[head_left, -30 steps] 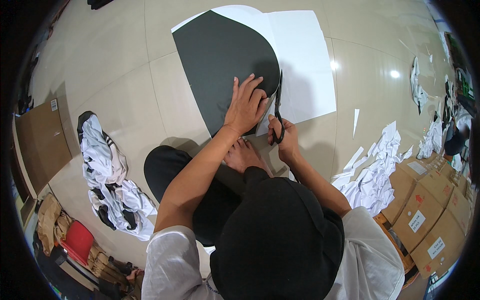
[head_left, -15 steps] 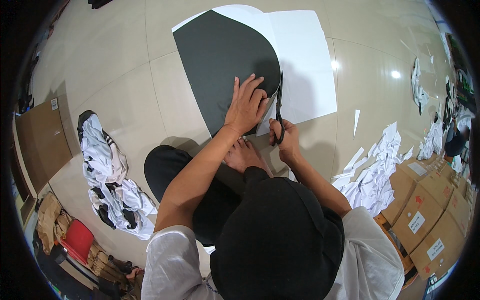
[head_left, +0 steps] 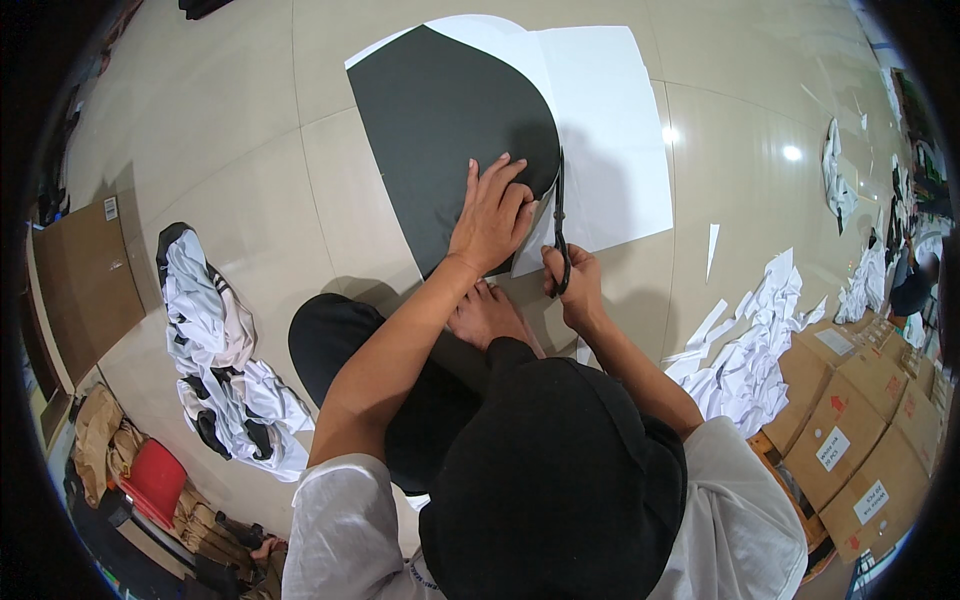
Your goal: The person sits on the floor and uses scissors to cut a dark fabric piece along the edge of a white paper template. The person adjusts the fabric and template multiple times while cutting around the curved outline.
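Observation:
A dark grey curved template (head_left: 440,130) lies on a white sheet (head_left: 610,140) spread on the tiled floor. My left hand (head_left: 492,215) presses flat on the template's lower right edge, fingers apart. My right hand (head_left: 575,285) grips black scissors (head_left: 560,225), whose blades point away from me along the template's right curved edge, in the white sheet. My bare foot (head_left: 488,315) rests just below the sheet's near edge. My black hat hides the lower middle of the view.
A heap of white and black cloth (head_left: 215,350) lies at left, beside a flat brown carton (head_left: 85,280). White offcuts (head_left: 755,350) are scattered at right next to several stacked cardboard boxes (head_left: 850,430). A red object (head_left: 155,480) sits lower left.
The scissors have crept slightly further along the template's curved edge. My left hand stays pressed on the template.

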### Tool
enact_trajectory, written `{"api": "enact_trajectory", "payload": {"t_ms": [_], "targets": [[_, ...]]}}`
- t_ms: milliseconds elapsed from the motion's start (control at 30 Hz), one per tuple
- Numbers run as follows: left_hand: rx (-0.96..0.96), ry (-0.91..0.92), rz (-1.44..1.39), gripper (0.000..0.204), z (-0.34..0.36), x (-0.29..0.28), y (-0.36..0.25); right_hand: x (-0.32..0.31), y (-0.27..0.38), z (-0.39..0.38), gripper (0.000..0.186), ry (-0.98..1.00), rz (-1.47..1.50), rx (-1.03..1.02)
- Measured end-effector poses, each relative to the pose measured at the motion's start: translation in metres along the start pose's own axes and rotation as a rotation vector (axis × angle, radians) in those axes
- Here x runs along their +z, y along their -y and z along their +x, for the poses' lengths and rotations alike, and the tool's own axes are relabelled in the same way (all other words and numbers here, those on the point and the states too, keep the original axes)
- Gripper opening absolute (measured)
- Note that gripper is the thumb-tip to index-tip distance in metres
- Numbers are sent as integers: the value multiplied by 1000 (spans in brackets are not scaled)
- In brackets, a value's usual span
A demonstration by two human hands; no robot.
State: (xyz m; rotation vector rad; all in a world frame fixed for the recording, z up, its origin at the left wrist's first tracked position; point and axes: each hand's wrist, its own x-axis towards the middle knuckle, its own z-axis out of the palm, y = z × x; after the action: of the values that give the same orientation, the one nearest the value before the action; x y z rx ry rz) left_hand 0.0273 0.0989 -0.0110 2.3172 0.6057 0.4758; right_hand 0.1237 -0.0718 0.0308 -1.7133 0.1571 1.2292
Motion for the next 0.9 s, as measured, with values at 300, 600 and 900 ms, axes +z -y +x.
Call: {"api": "enact_trajectory", "payload": {"t_ms": [300, 600, 900], "targets": [[-3, 11, 14, 16, 0, 1, 0, -7, 0, 1, 27, -1, -41, -16], [7, -18, 6, 16, -1, 2, 1, -14, 2, 3, 31, 11, -88, -29], [10, -16, -12, 16, -1, 1, 1, -11, 18, 17, 32, 25, -70, -65]]}}
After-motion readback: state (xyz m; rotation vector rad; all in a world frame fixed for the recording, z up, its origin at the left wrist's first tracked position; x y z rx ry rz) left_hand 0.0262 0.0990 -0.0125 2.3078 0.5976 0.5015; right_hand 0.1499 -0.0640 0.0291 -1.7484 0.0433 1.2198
